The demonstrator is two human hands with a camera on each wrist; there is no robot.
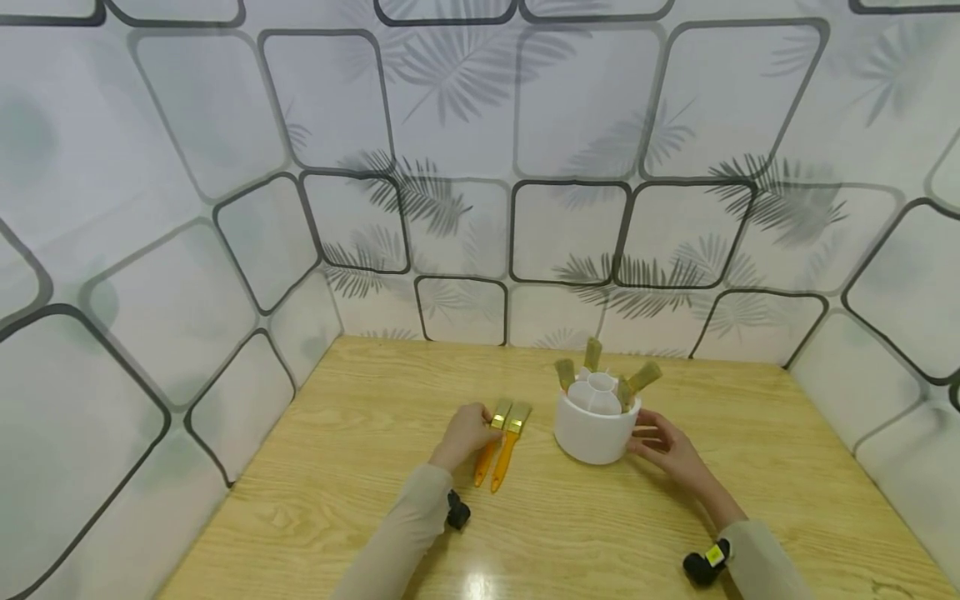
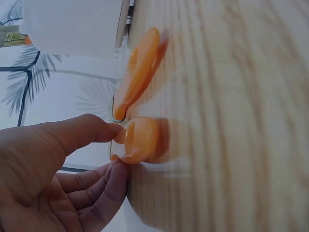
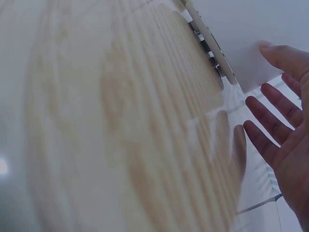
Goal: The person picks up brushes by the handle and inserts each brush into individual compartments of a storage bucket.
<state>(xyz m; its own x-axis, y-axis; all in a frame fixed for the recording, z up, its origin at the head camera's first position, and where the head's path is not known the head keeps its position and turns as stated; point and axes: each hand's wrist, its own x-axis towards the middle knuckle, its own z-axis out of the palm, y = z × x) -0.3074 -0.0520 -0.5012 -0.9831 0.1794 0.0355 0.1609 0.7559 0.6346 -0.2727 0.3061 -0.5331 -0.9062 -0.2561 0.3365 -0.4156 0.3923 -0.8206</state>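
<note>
Two flat paintbrushes with orange handles and gold ferrules lie side by side on the wooden table, bristles toward the back. My left hand (image 1: 463,435) pinches the left paintbrush (image 1: 483,463) between thumb and fingers near its ferrule; the left wrist view shows its orange handle end (image 2: 141,139) close over the wood. Just right of it lies the second paintbrush (image 1: 503,462). A round white container (image 1: 588,435) stands to the right, with several paintbrushes upright in it, bristles up. My right hand (image 1: 670,452) is at its right side, thumb against the wall, fingers spread and loosely extended.
The container has a raised white ring (image 1: 601,382) and dividers inside. One paintbrush (image 1: 645,377) leans out over its right rim. Patterned white walls (image 1: 570,225) close off the table (image 1: 390,392) at the back and on both sides.
</note>
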